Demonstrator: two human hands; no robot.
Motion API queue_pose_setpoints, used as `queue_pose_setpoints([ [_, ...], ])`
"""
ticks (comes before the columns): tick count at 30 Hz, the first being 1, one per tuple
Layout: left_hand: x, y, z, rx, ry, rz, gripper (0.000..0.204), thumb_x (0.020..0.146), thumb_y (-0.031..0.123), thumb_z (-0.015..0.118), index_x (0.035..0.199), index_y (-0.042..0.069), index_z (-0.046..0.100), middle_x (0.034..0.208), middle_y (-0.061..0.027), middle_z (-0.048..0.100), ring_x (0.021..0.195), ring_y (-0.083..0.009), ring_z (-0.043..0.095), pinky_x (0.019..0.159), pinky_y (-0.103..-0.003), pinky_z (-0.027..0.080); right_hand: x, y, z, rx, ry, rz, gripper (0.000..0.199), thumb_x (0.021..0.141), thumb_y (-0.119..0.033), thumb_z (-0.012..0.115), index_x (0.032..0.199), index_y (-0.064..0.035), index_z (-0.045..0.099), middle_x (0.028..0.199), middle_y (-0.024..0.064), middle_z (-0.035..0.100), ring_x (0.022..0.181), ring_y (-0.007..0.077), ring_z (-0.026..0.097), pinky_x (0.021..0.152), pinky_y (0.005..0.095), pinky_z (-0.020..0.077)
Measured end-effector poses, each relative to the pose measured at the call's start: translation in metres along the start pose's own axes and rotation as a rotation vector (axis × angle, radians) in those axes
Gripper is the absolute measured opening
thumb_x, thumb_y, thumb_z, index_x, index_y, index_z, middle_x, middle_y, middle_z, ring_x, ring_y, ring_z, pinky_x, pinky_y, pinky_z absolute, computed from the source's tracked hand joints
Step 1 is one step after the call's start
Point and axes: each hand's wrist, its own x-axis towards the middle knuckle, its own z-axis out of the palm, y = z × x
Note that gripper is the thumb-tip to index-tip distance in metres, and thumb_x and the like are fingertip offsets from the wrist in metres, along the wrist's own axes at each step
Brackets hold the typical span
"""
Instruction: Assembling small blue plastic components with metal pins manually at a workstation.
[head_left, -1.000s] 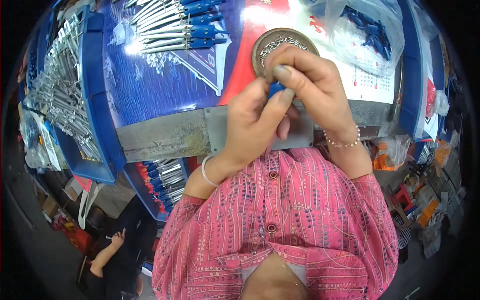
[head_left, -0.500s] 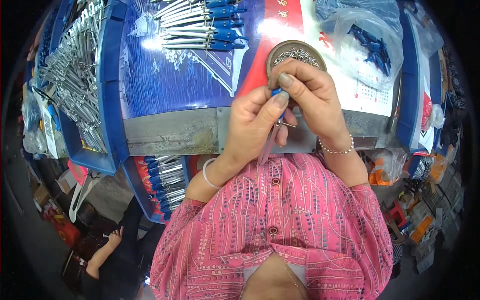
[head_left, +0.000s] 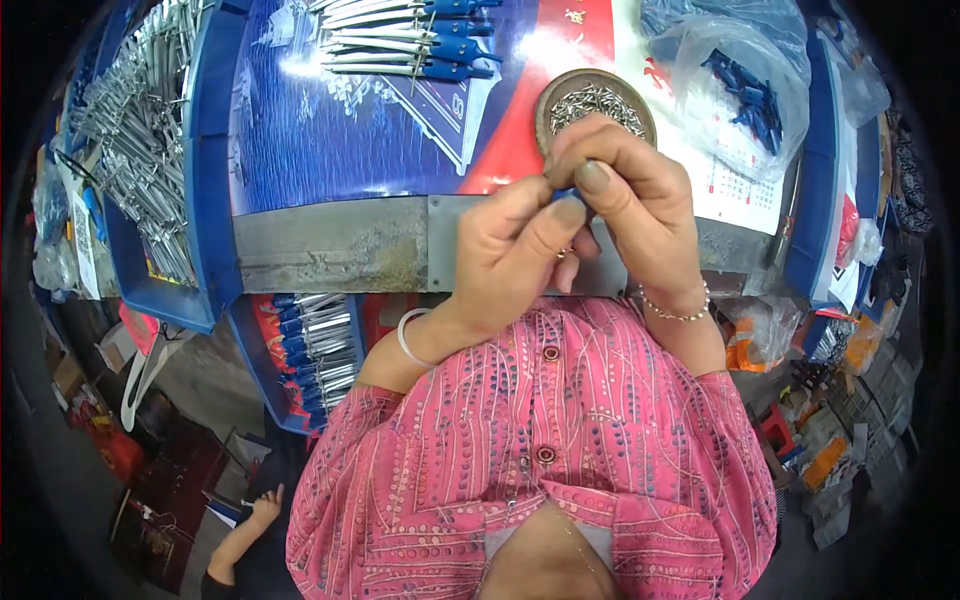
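My left grip (head_left: 518, 240) and right grip (head_left: 638, 200) pinch a blue piece (head_left: 566, 193); the bowl (head_left: 543, 112) sits at one o'clock.

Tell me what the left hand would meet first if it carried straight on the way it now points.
Most likely the bare right hand, close ahead of the left hand, by the small blue piece; whether the two hands touch is unclear.

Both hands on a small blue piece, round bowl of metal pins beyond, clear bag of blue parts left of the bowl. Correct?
Wrong side: head view shows the clear bag right of the bowl. Left hand and right hand are on the blue piece.
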Motion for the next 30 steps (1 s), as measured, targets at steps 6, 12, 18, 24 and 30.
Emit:
queue_pose_setpoints([
  [6, 0.008, 0.013, -0.009, -0.051, 0.049, -0.273, 0.034, 0.092, 0.030, 0.042, 0.088, -0.002, 0.053, 0.067, -0.0047, 0.056, 0.047, -0.0068, 0.049, 0.042, -0.018, 0.037, -0.002, 0.001, -0.008, -0.047, 0.019, 0.337, 0.018, 0.086, -0.013, 0.052, 0.083, 0.0045, 0.054, 0.076, 0.0046, 0.051, 0.069, 0.0094, 0.048, 0.058, 0.0223, 0.0391],
  [12, 0.006, 0.021, -0.028, -0.002, -0.025, -0.256, 0.033, 0.092, 0.030, 0.041, 0.087, 0.000, 0.054, 0.069, -0.0064, 0.058, 0.048, -0.0076, 0.050, 0.043, -0.019, 0.039, 0.019, -0.007, -0.002, -0.128, -0.128, 0.373, 0.020, 0.086, -0.015, 0.053, 0.083, 0.0044, 0.056, 0.073, 0.0029, 0.050, 0.065, 0.0080, 0.048, 0.058, 0.0217, 0.0399],
  [18, 0.003, 0.031, -0.034, -0.216, 0.023, -0.295, 0.025, 0.090, 0.020, 0.044, 0.103, 0.001, 0.052, 0.074, -0.0114, 0.060, 0.049, -0.0119, 0.051, 0.044, -0.021, 0.041, 0.027, -0.006, 0.006, -0.092, -0.179, 0.403, 0.018, 0.086, -0.015, 0.052, 0.088, 0.0022, 0.057, 0.073, 0.0008, 0.051, 0.061, 0.0051, 0.046, 0.054, 0.0198, 0.0373],
  [24, 0.005, 0.031, -0.057, -0.117, -0.067, -0.280, 0.022, 0.087, 0.017, 0.052, 0.103, 0.002, 0.050, 0.072, -0.0079, 0.059, 0.048, -0.0083, 0.051, 0.043, -0.018, 0.040, 0.036, -0.030, 0.020, -0.600, -0.270, 0.003, 0.030, 0.075, -0.010, 0.060, 0.103, -0.0010, 0.054, 0.092, 0.0081, 0.053, 0.075, 0.0152, 0.052, 0.064, 0.0251, 0.0438],
  [30, 0.003, 0.049, -0.069, 0.048, -0.268, -0.349, 0.059, 0.079, 0.006, 0.058, 0.130, 0.006, 0.028, 0.110, -0.0080, 0.050, 0.092, -0.0117, 0.053, 0.076, -0.024, 0.045, 0.040, -0.048, 0.031, -0.939, -0.855, -0.357, 0.026, 0.070, -0.012, 0.051, 0.092, 0.0020, 0.053, 0.089, 0.0114, 0.051, 0.077, 0.0228, 0.054, 0.068, 0.0325, 0.0451],
])
